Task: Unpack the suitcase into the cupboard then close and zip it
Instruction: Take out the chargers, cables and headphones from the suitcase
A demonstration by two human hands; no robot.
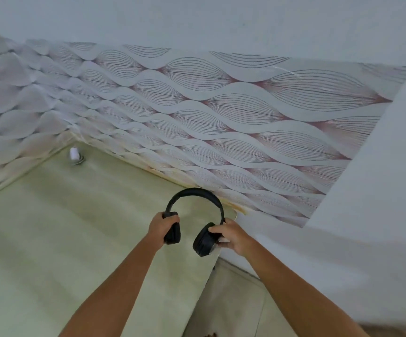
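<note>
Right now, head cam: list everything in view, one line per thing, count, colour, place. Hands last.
headphones: 1, black, over-ear, held up in the centre above the pale green surface, one ear cup in each hand
pale green surface: 1, light green, fills the lower left, runs back to the wall corner
small white object: 1, white on a darker base, on the green surface near the far corner; too blurred to identify
patterned wall covering: 1 band, white with fine dark and reddish wavy lines, across the walls behind the surface
plain wall: pale grey-white, above the band and at right
left hand: 1, grips the left ear cup
right hand: 1, grips the right ear cup
</note>
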